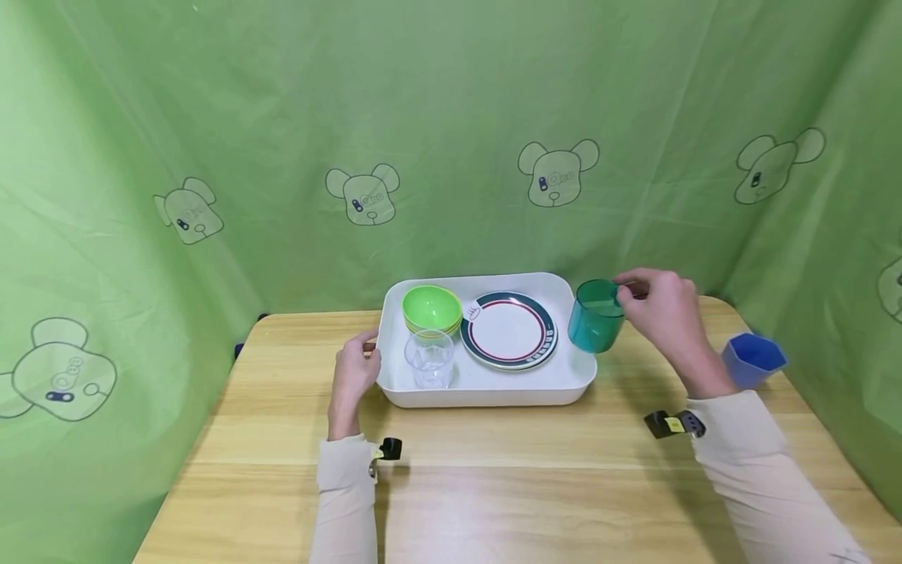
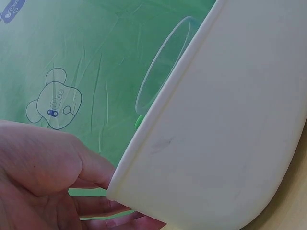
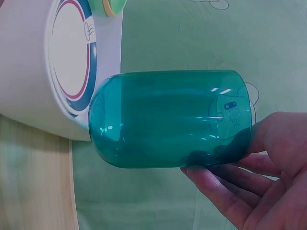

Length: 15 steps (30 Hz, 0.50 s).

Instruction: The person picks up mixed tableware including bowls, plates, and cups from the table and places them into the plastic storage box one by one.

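Note:
My right hand pinches a translucent teal cup near its rim. The cup is upright, above the right end of a white tray; in the right wrist view thumb and fingers lie at the rim end of the teal cup. At the tray's left end, my left hand holds the edge, its fingers at the rim and wall in the left wrist view. In the tray are stacked green and yellow bowls, a clear cup in front of them, and stacked plates with dark green rims.
A blue angular cup stands on the wooden table, right of my right forearm. Green curtains with bear-face prints hang behind the table and along both sides. The tray lies near the table's back edge.

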Available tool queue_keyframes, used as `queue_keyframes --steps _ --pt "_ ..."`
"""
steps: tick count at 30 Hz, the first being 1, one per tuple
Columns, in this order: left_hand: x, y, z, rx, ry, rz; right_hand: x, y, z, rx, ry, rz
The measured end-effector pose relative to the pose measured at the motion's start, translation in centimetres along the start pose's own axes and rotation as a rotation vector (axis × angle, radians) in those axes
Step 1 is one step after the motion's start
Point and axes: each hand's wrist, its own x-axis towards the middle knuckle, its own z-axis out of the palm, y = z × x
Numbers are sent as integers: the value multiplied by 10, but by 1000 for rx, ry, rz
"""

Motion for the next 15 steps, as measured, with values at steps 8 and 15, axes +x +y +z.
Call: queue_keyframes --steps 8,15 --pt "0 0 -1 0 7 16 1 -14 8 25 -25 7" --pt "0 -1 0 -12 2 7 -1 -23 16 37 -51 14"
